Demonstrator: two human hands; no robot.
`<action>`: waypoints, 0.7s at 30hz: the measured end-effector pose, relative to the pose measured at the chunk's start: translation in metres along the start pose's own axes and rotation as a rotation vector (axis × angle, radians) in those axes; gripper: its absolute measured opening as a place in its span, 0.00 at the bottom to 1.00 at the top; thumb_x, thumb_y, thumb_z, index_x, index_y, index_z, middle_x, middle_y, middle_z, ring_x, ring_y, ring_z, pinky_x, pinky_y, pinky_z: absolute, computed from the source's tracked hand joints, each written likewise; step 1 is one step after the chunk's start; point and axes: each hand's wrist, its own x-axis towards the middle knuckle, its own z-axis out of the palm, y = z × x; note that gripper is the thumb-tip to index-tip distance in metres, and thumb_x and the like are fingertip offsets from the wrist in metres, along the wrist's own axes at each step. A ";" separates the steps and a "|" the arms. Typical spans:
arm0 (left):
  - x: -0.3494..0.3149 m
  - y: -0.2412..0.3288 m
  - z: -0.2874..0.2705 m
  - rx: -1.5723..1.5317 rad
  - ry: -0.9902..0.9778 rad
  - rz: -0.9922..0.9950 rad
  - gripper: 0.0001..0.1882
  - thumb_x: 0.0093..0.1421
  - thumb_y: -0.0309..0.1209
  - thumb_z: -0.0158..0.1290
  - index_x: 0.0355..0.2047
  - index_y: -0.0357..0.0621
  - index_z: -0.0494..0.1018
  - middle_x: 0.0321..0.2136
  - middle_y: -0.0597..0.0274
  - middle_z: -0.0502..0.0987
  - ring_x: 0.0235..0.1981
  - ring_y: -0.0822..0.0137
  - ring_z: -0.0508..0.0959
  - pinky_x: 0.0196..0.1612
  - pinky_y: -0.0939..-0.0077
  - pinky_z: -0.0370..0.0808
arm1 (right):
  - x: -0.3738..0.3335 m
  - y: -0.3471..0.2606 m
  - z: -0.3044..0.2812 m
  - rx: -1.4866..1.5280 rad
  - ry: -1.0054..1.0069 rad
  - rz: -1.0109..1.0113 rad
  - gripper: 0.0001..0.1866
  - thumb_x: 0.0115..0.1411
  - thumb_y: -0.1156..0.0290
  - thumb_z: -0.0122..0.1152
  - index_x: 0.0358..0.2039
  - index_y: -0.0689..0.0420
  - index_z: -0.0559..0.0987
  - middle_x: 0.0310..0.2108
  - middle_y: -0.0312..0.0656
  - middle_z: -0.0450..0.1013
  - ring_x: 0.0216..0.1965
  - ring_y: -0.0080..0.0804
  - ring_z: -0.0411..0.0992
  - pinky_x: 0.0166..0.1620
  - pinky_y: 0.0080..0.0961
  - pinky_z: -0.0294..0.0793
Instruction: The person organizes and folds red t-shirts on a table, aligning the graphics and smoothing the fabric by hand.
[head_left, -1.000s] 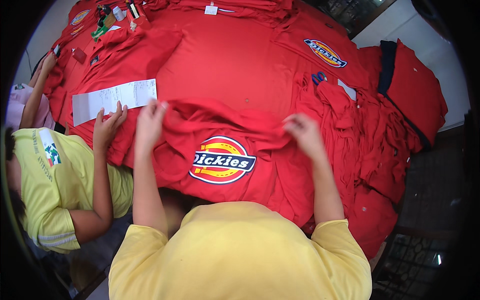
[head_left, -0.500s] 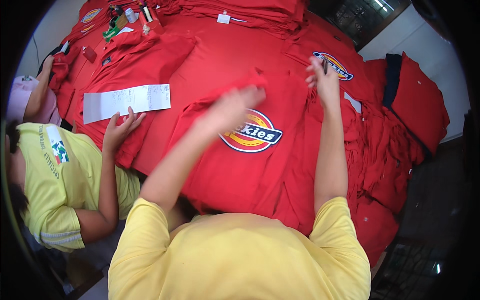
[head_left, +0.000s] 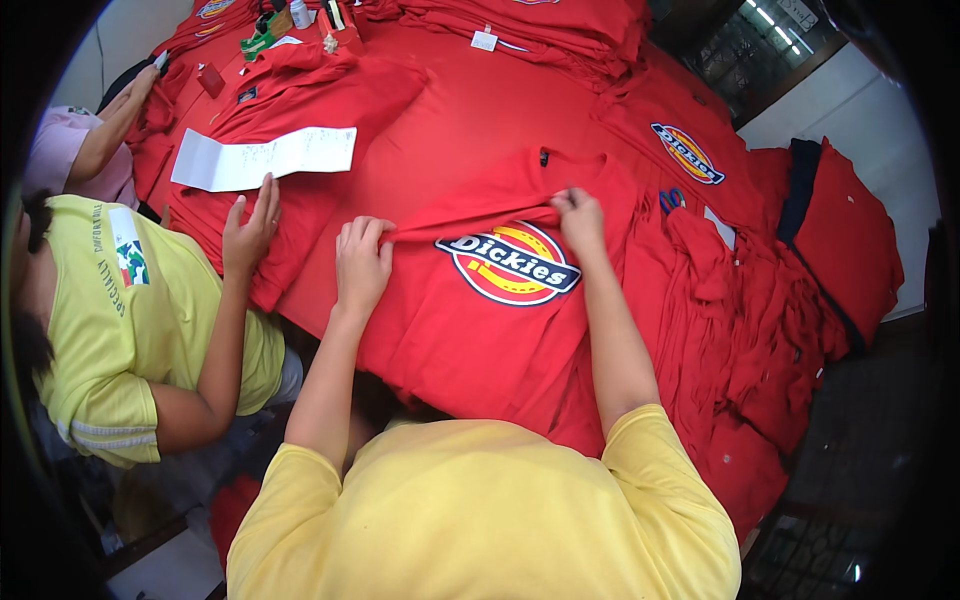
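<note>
A red shirt (head_left: 480, 345) with a round yellow, white and dark blue print lies spread before me, its collar end away from me. My left hand (head_left: 363, 262) is at the shirt's upper left, thumb and fingers closed on a raised fold of the cloth. At the upper right, my right hand (head_left: 580, 222) pinches the fabric near the neckline. Between the hands the cloth is drawn into a ridge above the print. Blue-handled scissors (head_left: 672, 200) rest on the red cloth beyond my right hand, partly hidden.
A heap of red shirts (head_left: 750, 330) fills the right side. Folded red stacks (head_left: 560, 35) stand at the back. On my left, a co-worker's hand (head_left: 250, 228) is at a white paper sheet (head_left: 265, 160). Another person's arm (head_left: 105, 130) reaches in farther left. Small bottles (head_left: 299, 14) stand behind.
Both hands have come down onto the shirt and gripped its cloth, the left moving leftward. The dark tool has left my right hand; scissors show on the cloth beyond. The co-worker's hand has shifted slightly.
</note>
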 end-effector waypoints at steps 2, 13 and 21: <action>-0.014 0.014 -0.009 -0.029 -0.027 0.045 0.10 0.56 0.28 0.56 0.38 0.40 0.73 0.34 0.55 0.75 0.38 0.54 0.74 0.43 0.62 0.70 | 0.012 -0.002 -0.019 0.211 0.021 0.219 0.09 0.59 0.69 0.59 0.35 0.62 0.79 0.25 0.41 0.75 0.24 0.29 0.74 0.30 0.28 0.72; -0.011 0.039 -0.012 -0.257 -0.398 -0.217 0.11 0.61 0.33 0.54 0.35 0.36 0.73 0.26 0.63 0.73 0.28 0.73 0.72 0.32 0.77 0.69 | -0.133 -0.089 0.042 0.349 -0.439 0.077 0.12 0.60 0.68 0.59 0.40 0.62 0.78 0.31 0.42 0.75 0.34 0.26 0.72 0.37 0.25 0.71; 0.002 0.049 -0.022 -1.168 -0.266 -0.553 0.07 0.66 0.30 0.48 0.33 0.39 0.69 0.21 0.74 0.69 0.24 0.84 0.64 0.28 0.85 0.63 | -0.153 -0.094 0.047 0.559 -0.495 0.096 0.15 0.62 0.67 0.57 0.43 0.65 0.75 0.37 0.42 0.75 0.39 0.24 0.72 0.43 0.22 0.69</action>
